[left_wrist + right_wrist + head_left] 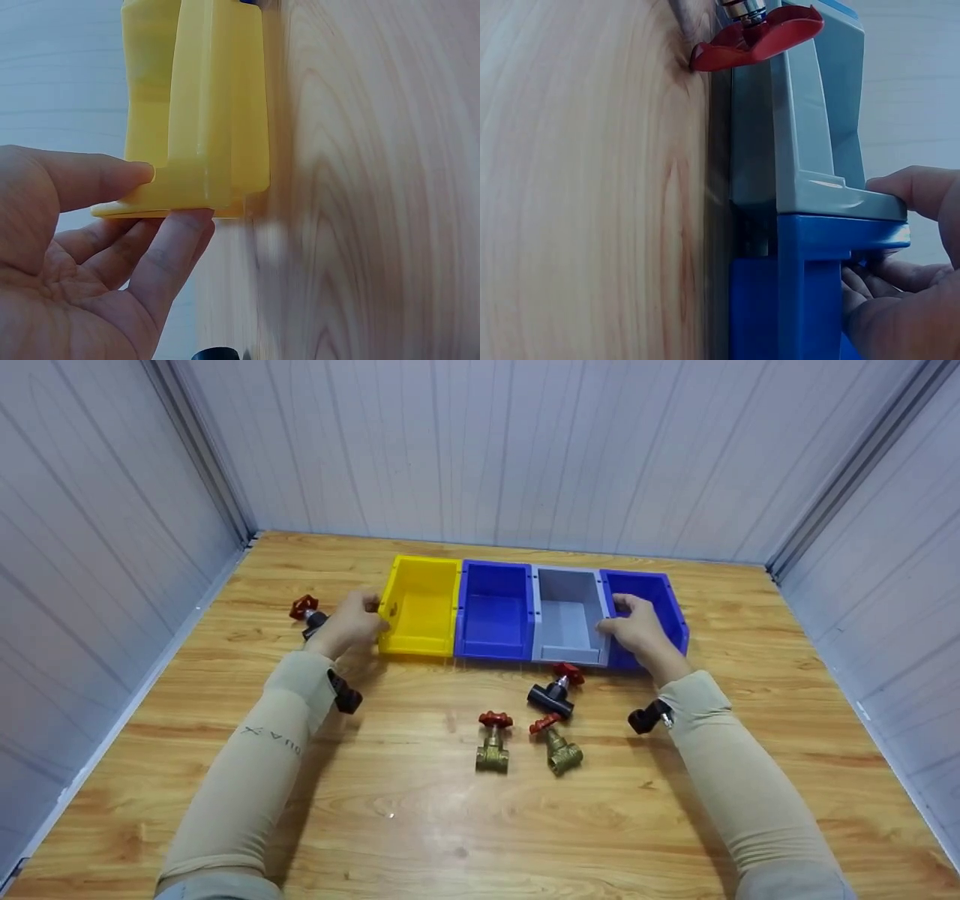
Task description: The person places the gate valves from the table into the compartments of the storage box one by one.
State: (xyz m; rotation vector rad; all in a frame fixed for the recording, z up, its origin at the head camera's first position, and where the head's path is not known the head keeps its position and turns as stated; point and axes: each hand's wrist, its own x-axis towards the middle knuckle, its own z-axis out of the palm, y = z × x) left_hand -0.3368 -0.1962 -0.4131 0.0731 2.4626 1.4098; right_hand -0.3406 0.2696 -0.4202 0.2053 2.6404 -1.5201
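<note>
Walls (pixel 480 450): pale ribbed panels, back + both sides.
Table (pixel 420 825): lt. brown wood-grain top, glossy.
Row: yellow bin (pixel 421 615), blue bin (pixel 495 619), grey bin (pixel 566 622), 2nd blue bin (pixel 656 600), L to R, sides touching, nr back of table; can't tell if flat on it or a touch above.
Plastic: smooth, bright, open tops, low front lips.
L hand (pixel 351 624): pinching yellow bin's outer side wall, thumb inside, fingers outside.
R hand (pixel 641 628): pinching adjoining walls of grey bin & 2nd blue bin tog., thumb grey side, fingers blue side.
Brass: L brass valve (pixel 492 756) & R brass valve (pixel 562 754), red handwheels, nr each other, in front of row.
Black: black valve (pixel 551 701), red wheel, just in front of grey bin; 2nd black valve (pixel 315 622), partly hidden by L hand.
Sleeves (pixel 255 757): beige, dark lettering on L.
</note>
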